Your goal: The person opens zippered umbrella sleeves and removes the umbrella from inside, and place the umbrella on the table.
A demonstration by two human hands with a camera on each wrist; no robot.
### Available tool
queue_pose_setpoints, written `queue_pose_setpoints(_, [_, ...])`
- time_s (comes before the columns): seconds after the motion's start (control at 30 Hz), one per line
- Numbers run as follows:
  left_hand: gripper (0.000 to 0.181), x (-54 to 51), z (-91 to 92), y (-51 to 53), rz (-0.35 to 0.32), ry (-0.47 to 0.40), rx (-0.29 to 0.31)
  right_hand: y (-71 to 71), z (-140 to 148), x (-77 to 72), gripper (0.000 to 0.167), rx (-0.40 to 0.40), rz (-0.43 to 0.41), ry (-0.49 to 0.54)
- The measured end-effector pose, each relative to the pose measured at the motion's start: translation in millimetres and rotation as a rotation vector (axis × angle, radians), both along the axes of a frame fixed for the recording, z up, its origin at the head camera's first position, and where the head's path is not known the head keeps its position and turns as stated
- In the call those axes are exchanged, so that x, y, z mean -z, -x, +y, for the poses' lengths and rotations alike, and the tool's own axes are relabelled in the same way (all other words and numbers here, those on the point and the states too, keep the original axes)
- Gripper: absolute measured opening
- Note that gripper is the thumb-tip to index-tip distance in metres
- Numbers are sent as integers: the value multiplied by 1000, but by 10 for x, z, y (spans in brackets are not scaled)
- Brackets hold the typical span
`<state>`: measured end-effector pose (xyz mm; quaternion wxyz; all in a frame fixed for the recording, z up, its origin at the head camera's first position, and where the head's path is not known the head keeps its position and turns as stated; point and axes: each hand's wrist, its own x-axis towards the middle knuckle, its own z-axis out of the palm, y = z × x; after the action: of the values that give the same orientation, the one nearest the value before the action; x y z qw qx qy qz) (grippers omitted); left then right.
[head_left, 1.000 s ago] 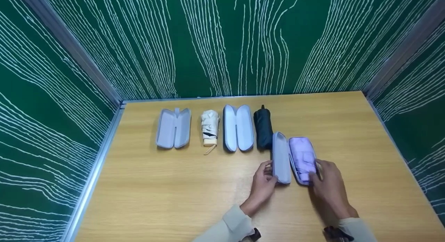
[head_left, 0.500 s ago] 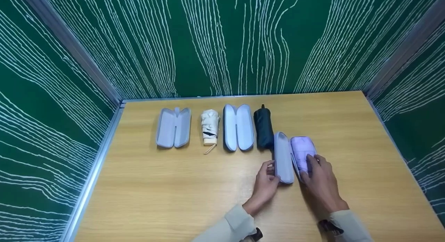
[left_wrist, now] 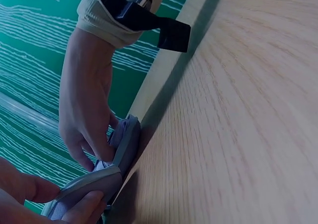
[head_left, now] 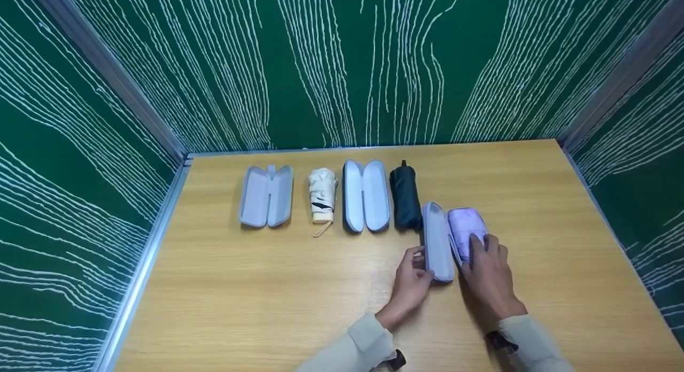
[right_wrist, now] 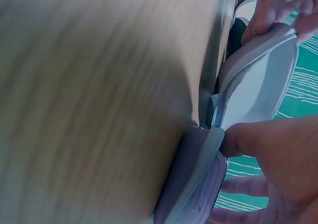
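Observation:
A hinged zip case point(head_left: 439, 249), grey inside, is spread open in front of me, its left half tilted up. A folded purple umbrella point(head_left: 465, 225) lies in its right half. My left hand point(head_left: 411, 284) pinches the near left edge of the left half, thumb inside the rim. My right hand point(head_left: 491, 276) has its fingers bent over the umbrella and its thumb by the case's middle, hiding the umbrella's near end. In the right wrist view the right thumb touches the rim near the fold of the case point(right_wrist: 263, 80).
To the left, a black folded umbrella point(head_left: 406, 198) lies close to the case. Beyond it are an open case point(head_left: 377, 195), a cream folded umbrella point(head_left: 323, 193) and another open case point(head_left: 256, 198). Green walls point(head_left: 310, 67) enclose the wooden table point(head_left: 240, 297).
My right hand has moved left and away from me, from the case's outer side onto the umbrella. The case and my left hand have shifted slightly right.

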<state>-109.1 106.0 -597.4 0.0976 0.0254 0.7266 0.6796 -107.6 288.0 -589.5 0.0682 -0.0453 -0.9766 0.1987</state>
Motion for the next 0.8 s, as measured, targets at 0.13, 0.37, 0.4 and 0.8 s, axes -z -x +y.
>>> queue_pose_setpoints(0.13, [49, -6, 3, 5, 6, -2, 1, 28, 2, -29, 65, -11, -6, 12])
queue_pose_setpoints(0.37, [47, -1, 1, -9, 41, -9, 21, 79, 10, -76, 70, -1, 3, 58])
queue_pose_setpoints(0.4, [47, -2, -2, -11, 47, -9, 23, 86, 9, -73, 70, 3, -1, 56])
queue_pose_setpoints(0.8, [48, -14, 33, -2, 35, -33, 7, 130, 5, -47, 69, 55, -5, 51])
